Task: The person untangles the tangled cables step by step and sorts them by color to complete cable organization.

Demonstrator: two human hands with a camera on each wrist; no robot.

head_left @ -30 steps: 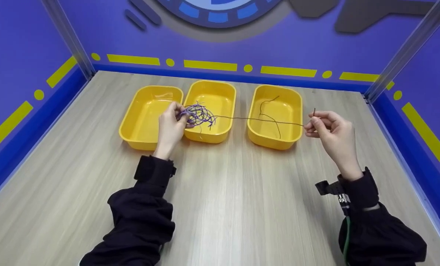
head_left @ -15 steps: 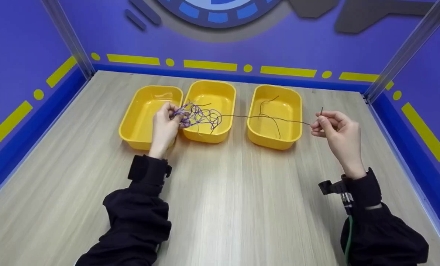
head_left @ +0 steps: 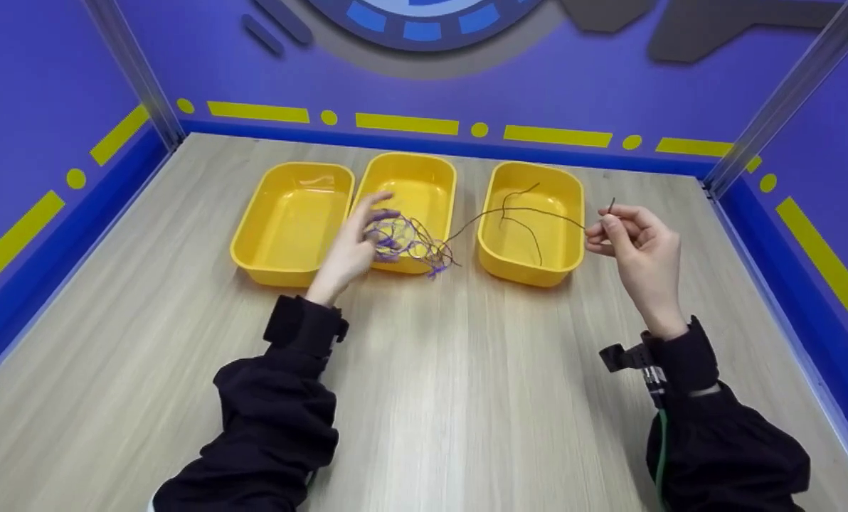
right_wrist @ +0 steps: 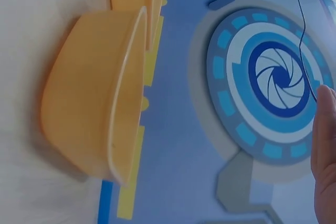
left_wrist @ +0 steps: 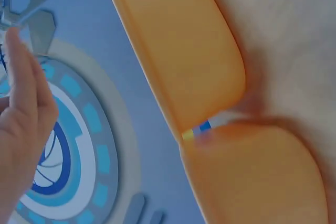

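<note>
My left hand (head_left: 353, 245) is over the middle yellow tray, fingers spread apart beside a loose tangle of purple and dark strands (head_left: 413, 242). The tangle hangs by the fingers over the tray's front rim; whether the thumb holds any of it is hidden. In the left wrist view the fingers (left_wrist: 23, 77) look straight. Right of the right-hand tray, my right hand (head_left: 641, 259) pinches a thin, dark, wire-like strand (head_left: 531, 209) between thumb and fingers, its short end sticking up. This strand arches slackly back to the tangle.
Three yellow trays stand in a row: left (head_left: 292, 274), middle (head_left: 445, 178) and right (head_left: 531, 274). Two loose dark strands (head_left: 531, 231) lie in the right tray. Blue-purple panels (head_left: 573, 99) wall in the wooden table (head_left: 452, 398) at the back and both sides.
My left hand drew left, then came back right, its fingers spreading. The tangle shifted right and lower. The strand went from taut to slack as my right hand moved slightly left.
</note>
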